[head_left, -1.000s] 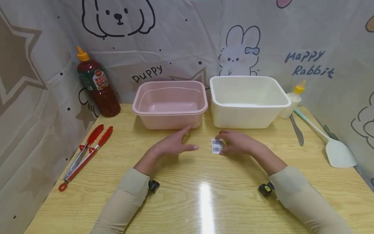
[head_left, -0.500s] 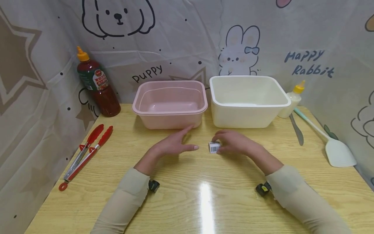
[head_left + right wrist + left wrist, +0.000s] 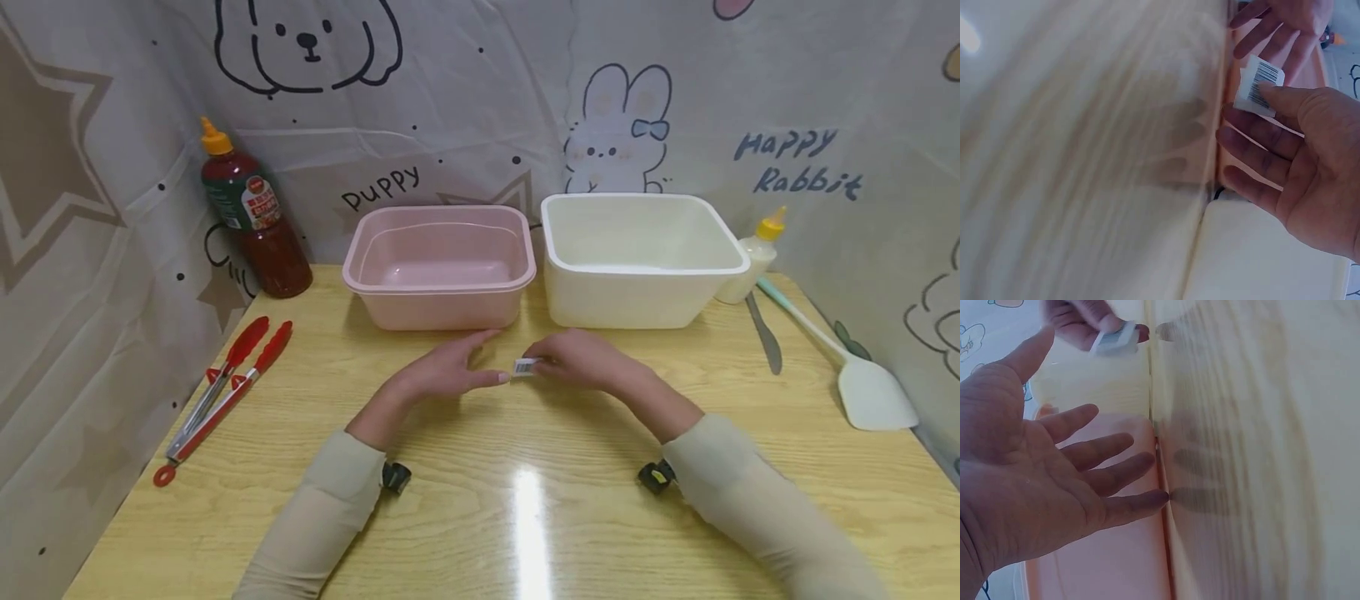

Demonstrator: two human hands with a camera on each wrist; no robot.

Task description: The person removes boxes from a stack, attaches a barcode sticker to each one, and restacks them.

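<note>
My right hand (image 3: 581, 358) pinches a small white barcode label (image 3: 524, 367) between thumb and fingers, in front of the gap between the two tubs. In the right wrist view the thumb lies across the printed face of the label (image 3: 1259, 86), and the other fingers are spread behind it. My left hand (image 3: 448, 368) holds nothing. Its fingers are straight and spread in the left wrist view, palm (image 3: 1029, 481) showing. In the head view its thumb tip is right by the label's left edge, and its fingers point toward the front of the pink tub (image 3: 442, 308).
A white tub (image 3: 637, 300) stands right of the pink one. At left are a red sauce bottle (image 3: 258, 221) and red-tipped tongs (image 3: 225, 392). A small yellow-capped bottle (image 3: 757, 254), a table knife (image 3: 763, 333) and a white spatula (image 3: 873, 392) are at right.
My right hand has picked the label up off the table and moved it left toward the left hand, turning it. The left hand stays nearly still.
</note>
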